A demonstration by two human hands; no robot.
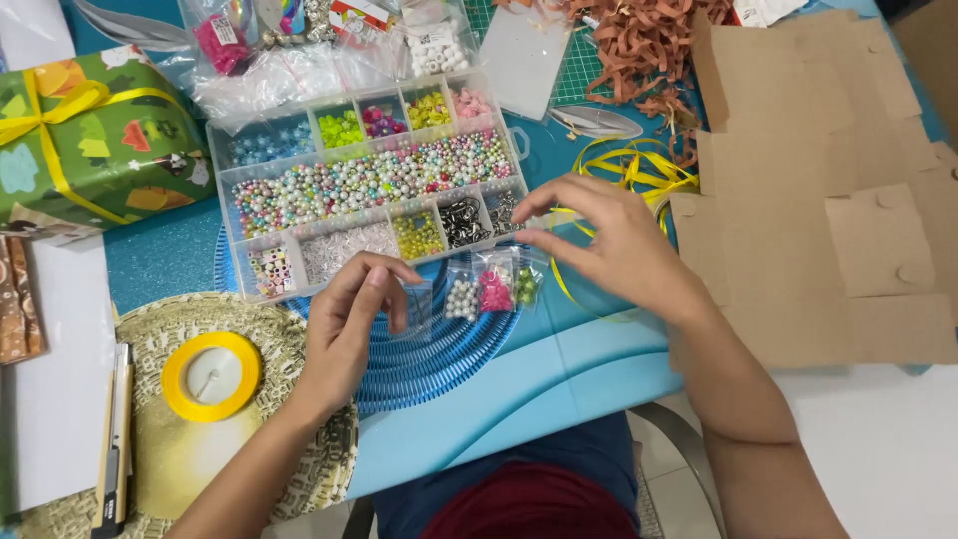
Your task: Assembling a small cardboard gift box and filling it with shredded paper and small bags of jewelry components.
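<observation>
Pinching a small clear plastic bag point(414, 304) with left hand point(349, 324), just below the bead organizer box point(369, 185); right hand point(609, 240) pinching something too thin to identify. Very light, soft, slippery film; best held at the top edge, probably.

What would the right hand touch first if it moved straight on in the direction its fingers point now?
Probably the clear bead organizer box. The right hand has its fingertips pointing left, just beside the box's right edge near the metal clasps compartment. How high the hand is cannot be told.
</observation>
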